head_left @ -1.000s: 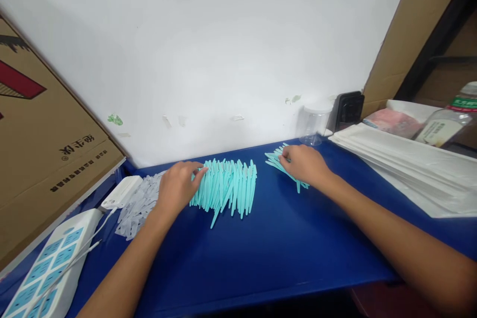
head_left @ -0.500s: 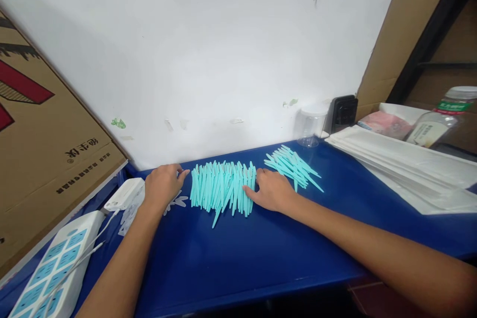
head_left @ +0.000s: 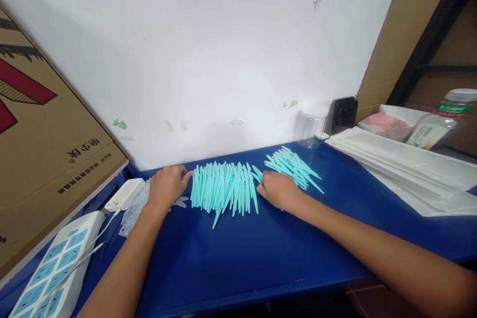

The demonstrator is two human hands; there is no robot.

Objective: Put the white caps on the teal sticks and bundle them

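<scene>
A long row of slim teal sticks, which look like eyebrow razors [head_left: 221, 189], lies side by side on the blue table. At the row's left end is my left hand [head_left: 167, 186], its thumb apart from the curled fingers and its tip close to the outermost razors. My right hand [head_left: 278, 189] is closed just right of the row, around a few teal razors [head_left: 257, 174] whose ends poke out past its fingers. Behind it a smaller, looser heap of teal razors [head_left: 292, 165] fans out. Small clear plastic pieces [head_left: 134, 208] lie partly hidden behind my left forearm.
A power strip [head_left: 61, 258] with white cables and a white charger [head_left: 124, 194] are at left, beside a cardboard box [head_left: 55, 124]. Near the white wall stands a clear jar [head_left: 310, 129]. White bags [head_left: 402, 164] and a plastic bottle [head_left: 436, 121] lie at right.
My right hand has shifted right, off the row's right end, and closed on a few razors. The row's right edge now shows loosely spread. My left hand has moved slightly right.
</scene>
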